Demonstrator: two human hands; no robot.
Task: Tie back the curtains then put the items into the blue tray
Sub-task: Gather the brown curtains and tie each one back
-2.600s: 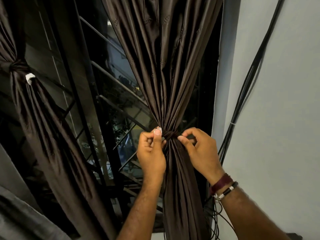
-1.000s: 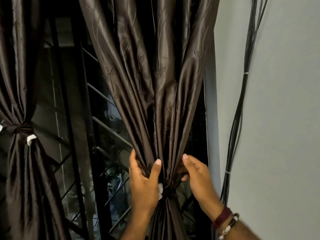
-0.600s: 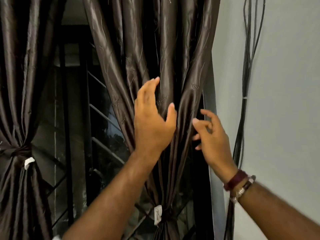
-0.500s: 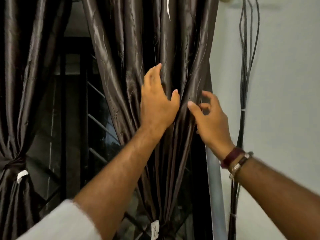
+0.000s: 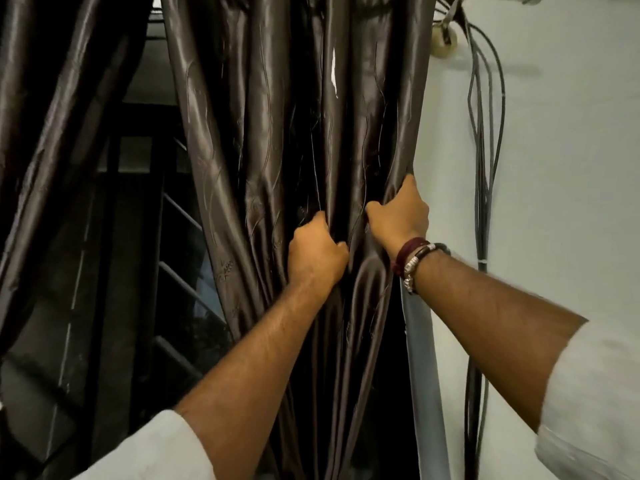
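Note:
The dark brown shiny right curtain (image 5: 277, 133) hangs gathered in folds in front of me. My left hand (image 5: 317, 252) is closed on a fold near the curtain's middle. My right hand (image 5: 398, 214), with a maroon band and bracelet at the wrist, grips the curtain's right edge fold close to the wall. Both hands are well above the tie, which is out of frame below. The left curtain (image 5: 52, 116) hangs at the far left, its tie also out of view. The blue tray is not in view.
A dark window with metal grille bars (image 5: 180, 278) lies between the curtains. A bundle of black cables (image 5: 485, 168) runs down the pale wall (image 5: 561, 202) at the right. A small round fitting (image 5: 445, 39) sits at the top by the cables.
Both hands left the tied knot and rose up the right curtain, then closed on its folds. My view tilted upward, so the white-tagged ties dropped out of frame.

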